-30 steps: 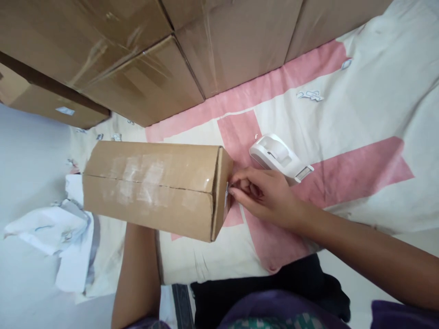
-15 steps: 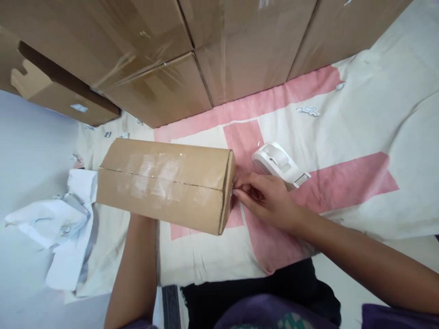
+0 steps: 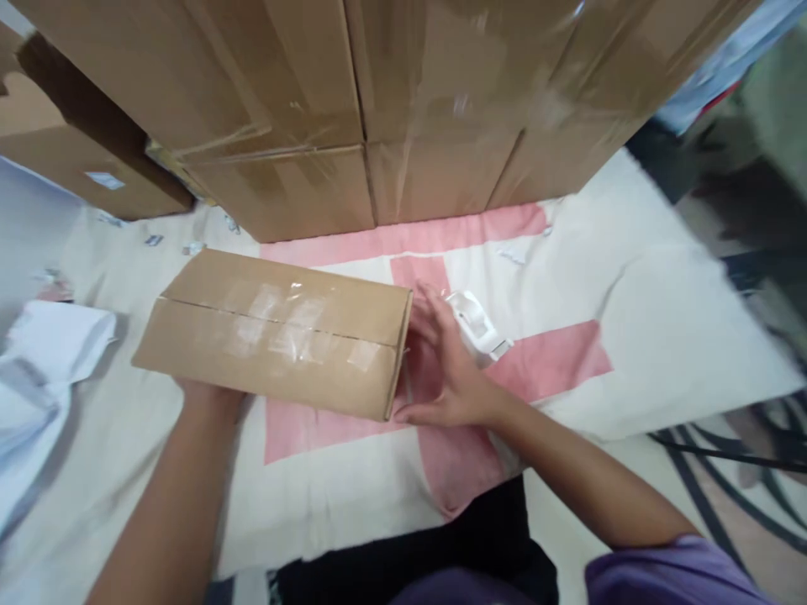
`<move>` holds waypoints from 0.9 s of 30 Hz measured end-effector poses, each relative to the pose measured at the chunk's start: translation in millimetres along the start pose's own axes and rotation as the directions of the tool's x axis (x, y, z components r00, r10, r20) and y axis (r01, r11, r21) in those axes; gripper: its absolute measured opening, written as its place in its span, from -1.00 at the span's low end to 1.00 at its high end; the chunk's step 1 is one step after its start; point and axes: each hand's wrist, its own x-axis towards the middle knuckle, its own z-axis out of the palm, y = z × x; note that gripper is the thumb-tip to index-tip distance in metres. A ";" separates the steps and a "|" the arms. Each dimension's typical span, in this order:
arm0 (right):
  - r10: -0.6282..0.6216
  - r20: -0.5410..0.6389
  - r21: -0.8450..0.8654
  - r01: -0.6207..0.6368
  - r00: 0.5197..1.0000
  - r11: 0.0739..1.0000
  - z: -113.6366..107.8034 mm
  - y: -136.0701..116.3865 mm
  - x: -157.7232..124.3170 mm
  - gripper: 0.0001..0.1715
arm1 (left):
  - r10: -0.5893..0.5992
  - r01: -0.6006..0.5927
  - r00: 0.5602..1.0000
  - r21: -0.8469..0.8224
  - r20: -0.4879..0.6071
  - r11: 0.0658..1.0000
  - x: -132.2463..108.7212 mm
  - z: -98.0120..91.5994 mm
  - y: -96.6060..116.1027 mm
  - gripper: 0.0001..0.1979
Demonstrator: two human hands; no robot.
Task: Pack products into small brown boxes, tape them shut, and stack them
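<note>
A long brown cardboard box [image 3: 208,328] with strips of clear tape over its lengthwise seam is in front of me, slightly tilted. My left hand [image 3: 211,395] supports it from below near its left end; the box hides those fingers. At the box's right end is my right hand [image 3: 450,361], open, with thumb and fingers spread apart around that end. Whether its fingertips touch the cardboard I cannot tell. Just beyond that hand, a white tape dispenser [image 3: 479,325] lies on the pink and cream cloth [image 3: 567,361].
Large taped cartons [image 3: 435,181] stand along the back. An opened carton [image 3: 119,172] is at the back left. Crumpled white paper [image 3: 56,336] lies at the left edge, and small paper scraps [image 3: 194,248] are scattered near the cartons. A dark cable [image 3: 725,454] runs at the right.
My right hand has gone from a pinch at the box's end to spread fingers around it. The box and my left hand have shifted left in view, and the camera view has turned.
</note>
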 end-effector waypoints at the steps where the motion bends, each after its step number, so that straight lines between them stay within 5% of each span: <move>1: 0.004 0.038 0.012 -0.004 0.999 1.000 0.7 1.1 0.7 0.67 | 0.006 -0.010 0.999 -0.112 -0.037 0.994 0.7 3.5 -1.5 -0.44; 4: 0.017 0.102 0.028 -0.020 0.995 0.999 3.3 4.4 1.4 0.75 | -0.055 0.011 0.992 -0.344 -0.118 0.939 7.3 8.1 -5.9 -0.59; 9: -0.009 0.068 -0.035 0.011 0.998 0.999 15.8 8.1 -1.0 0.78 | -0.201 0.121 0.973 -0.491 -0.114 0.862 17.5 8.2 -12.8 -0.78; 12: -0.077 -0.019 0.034 0.078 0.997 0.996 20.8 6.8 -3.2 0.74 | -0.101 0.063 0.994 -0.502 -0.049 0.863 15.1 10.0 -11.6 -0.77; 15: -0.020 -0.083 0.053 0.024 0.996 0.998 14.7 -3.3 -13.6 0.65 | 0.035 -0.035 0.999 -0.470 -0.008 0.882 10.5 12.2 -5.9 -0.65; 20: 0.112 -0.322 0.017 -0.113 0.940 0.994 -20.7 -35.1 -79.4 0.46 | 0.019 0.004 0.998 -0.402 0.053 0.916 13.3 13.1 1.4 -0.59; 22: 0.169 -0.458 0.016 -0.182 0.873 0.983 -43.7 -50.0 -116.6 0.17 | 0.023 0.003 0.998 -0.374 0.066 0.927 17.2 13.0 -1.0 -0.62; 24: 0.142 -0.686 0.029 -0.169 0.713 0.985 -72.3 -64.8 -147.4 -0.05 | 0.055 -0.030 0.996 -0.335 0.064 0.942 19.8 12.8 -5.9 -0.64; 27: -0.072 -0.896 -0.143 -0.132 0.438 0.981 -124.8 -74.9 -170.0 -0.02 | 0.150 -0.116 0.983 -0.282 0.103 0.952 19.7 12.8 -13.8 -0.60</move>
